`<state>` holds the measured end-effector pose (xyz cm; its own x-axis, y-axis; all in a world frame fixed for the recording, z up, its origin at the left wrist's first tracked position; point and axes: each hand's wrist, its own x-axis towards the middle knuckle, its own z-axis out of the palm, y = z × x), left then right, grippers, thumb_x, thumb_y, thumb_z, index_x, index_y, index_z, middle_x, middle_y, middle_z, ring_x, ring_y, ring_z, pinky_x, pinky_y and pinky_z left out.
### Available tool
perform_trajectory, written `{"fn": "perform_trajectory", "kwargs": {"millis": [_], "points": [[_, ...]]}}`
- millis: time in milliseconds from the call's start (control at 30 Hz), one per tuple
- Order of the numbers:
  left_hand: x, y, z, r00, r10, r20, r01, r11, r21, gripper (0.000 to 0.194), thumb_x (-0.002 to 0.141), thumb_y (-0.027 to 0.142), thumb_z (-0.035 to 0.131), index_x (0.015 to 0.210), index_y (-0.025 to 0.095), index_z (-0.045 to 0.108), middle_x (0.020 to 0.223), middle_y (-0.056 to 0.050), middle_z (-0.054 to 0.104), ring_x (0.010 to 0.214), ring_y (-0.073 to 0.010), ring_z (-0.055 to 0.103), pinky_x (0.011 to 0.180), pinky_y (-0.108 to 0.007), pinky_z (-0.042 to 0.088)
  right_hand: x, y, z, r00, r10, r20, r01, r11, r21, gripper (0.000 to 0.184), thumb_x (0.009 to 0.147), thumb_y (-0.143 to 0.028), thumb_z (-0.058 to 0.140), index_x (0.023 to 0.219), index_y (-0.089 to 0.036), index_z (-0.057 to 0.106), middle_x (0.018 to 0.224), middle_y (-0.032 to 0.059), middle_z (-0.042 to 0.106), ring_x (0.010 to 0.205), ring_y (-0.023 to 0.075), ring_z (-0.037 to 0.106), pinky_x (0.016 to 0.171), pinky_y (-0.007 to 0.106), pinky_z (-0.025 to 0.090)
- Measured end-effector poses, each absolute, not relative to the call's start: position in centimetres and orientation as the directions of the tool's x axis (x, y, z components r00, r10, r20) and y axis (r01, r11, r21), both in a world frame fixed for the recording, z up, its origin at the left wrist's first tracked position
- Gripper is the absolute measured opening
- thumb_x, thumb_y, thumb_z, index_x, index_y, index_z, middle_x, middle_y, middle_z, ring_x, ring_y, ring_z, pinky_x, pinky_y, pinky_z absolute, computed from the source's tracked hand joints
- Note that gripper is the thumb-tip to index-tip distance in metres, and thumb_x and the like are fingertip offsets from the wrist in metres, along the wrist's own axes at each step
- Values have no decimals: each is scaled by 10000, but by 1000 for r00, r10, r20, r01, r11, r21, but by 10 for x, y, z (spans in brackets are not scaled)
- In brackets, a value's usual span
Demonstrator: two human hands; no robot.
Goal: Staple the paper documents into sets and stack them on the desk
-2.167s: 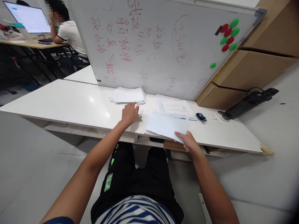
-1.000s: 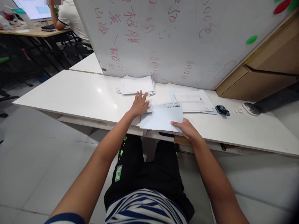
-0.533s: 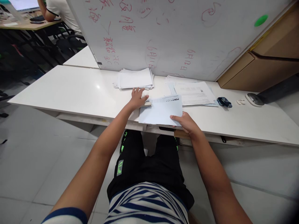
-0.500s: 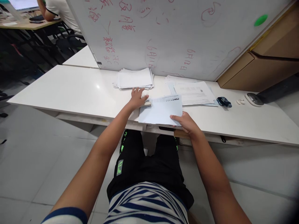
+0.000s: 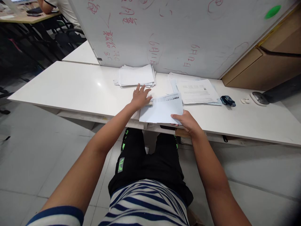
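Observation:
My right hand [image 5: 187, 121] pinches the right corner of some light-blue printed paper [image 5: 161, 110] at the desk's front edge, thumb on top and fingers beneath. Dark print runs along the paper's far edge. My left hand [image 5: 141, 98] lies palm down at the paper's left side, its fingers spread. Under its palm and thumb, the end of a small pale object, perhaps a stapler [image 5: 149, 103], shows over the paper's left edge; most of it is hidden. Just beyond my left fingertips lies a stack of white paper [image 5: 136, 76]. More printed sheets [image 5: 196, 91] lie to the right.
A whiteboard [image 5: 174, 31] with red writing stands along the back of the white desk [image 5: 70, 84]. Cardboard boxes [image 5: 258, 69] are at the right. A dark-blue item [image 5: 227, 101], small white pieces [image 5: 245, 100] and a mouse [image 5: 259, 98] lie near them. A person [image 5: 70, 15] sits far left.
My left hand has shifted slightly right and its fingers have spread more over the pale object. My right hand keeps its hold on the paper. The view has tilted a little.

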<state>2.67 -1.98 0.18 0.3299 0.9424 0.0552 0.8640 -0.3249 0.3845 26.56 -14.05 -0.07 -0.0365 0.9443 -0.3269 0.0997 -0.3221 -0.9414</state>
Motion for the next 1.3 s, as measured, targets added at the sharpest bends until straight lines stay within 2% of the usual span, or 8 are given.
{"fn": "perform_trajectory", "kwargs": {"millis": [133, 267, 433, 667, 733, 867, 1000, 1300], "points": [[25, -20, -1, 345, 936, 69, 858, -345, 380, 499, 913, 428, 390, 1364, 218, 428, 1564, -60, 217, 1449, -334, -31, 1146, -570, 84, 266, -142, 0, -24, 938, -345, 109, -340, -934, 306, 722, -261, 674, 996, -138, 612, 839, 89, 703, 564, 177, 629, 404, 240, 446], [15, -15, -5, 300, 952, 57, 833, -291, 470, 488, 913, 436, 333, 1338, 232, 461, 1506, -35, 346, 1455, -272, 62, 1181, -494, 70, 264, -141, 2, -29, 938, -344, 107, -339, -935, 299, 723, -258, 670, 989, -137, 608, 830, 90, 709, 551, 169, 622, 408, 241, 452], [12, -17, 0, 280, 958, 55, 814, -267, 515, 586, 908, 577, 254, 1320, 228, 483, 1497, -61, 366, 1456, -253, 81, 1175, -486, 75, 262, -145, 3, 25, 942, -336, 98, -336, -937, 301, 710, -236, 662, 983, -120, 607, 822, 99, 706, 533, 167, 619, 387, 242, 441], [9, -27, 7, 316, 947, 62, 796, -300, 526, 727, 841, 713, 278, 1328, 212, 479, 1495, -101, 371, 1450, -316, 70, 1142, -528, 132, 306, -193, -7, 347, 905, -246, 180, -322, -930, 436, 701, -404, 699, 1034, -133, 628, 911, 118, 713, 604, 222, 651, 383, 296, 507], [8, -29, 10, 335, 941, 44, 791, -307, 529, 768, 793, 740, 358, 1347, 219, 465, 1507, -90, 349, 1448, -336, 52, 1139, -523, 160, 325, -212, -6, 439, 879, -185, 186, -290, -939, 495, 668, -434, 730, 1050, -136, 630, 971, 123, 713, 688, 242, 669, 430, 304, 543], [8, -33, 17, 371, 928, 25, 792, -330, 514, 819, 720, 741, 489, 1361, 231, 462, 1528, -74, 310, 1442, -366, 56, 1136, -520, 190, 347, -240, -1, 481, 875, -59, 228, -190, -955, 555, 634, -442, 768, 1084, -147, 631, 1066, 117, 702, 891, 274, 677, 671, 347, 595], [11, -35, 18, 365, 931, 24, 797, -325, 509, 814, 722, 726, 507, 1357, 217, 470, 1515, -74, 334, 1442, -360, 61, 1143, -504, 189, 348, -247, -1, 436, 895, -98, 254, -227, -940, 536, 634, -451, 770, 1057, -142, 654, 1051, 123, 710, 926, 290, 673, 824, 408, 559], [10, -36, 17, 359, 933, 26, 776, -313, 548, 768, 717, 718, 510, 1329, 256, 481, 1475, -34, 404, 1430, -364, 134, 1107, -499, 279, 340, -242, -12, 389, 907, -160, 203, -254, -946, 497, 640, -459, 774, 1021, -159, 666, 1056, 103, 713, 949, 279, 672, 859, 391, 544]]}}
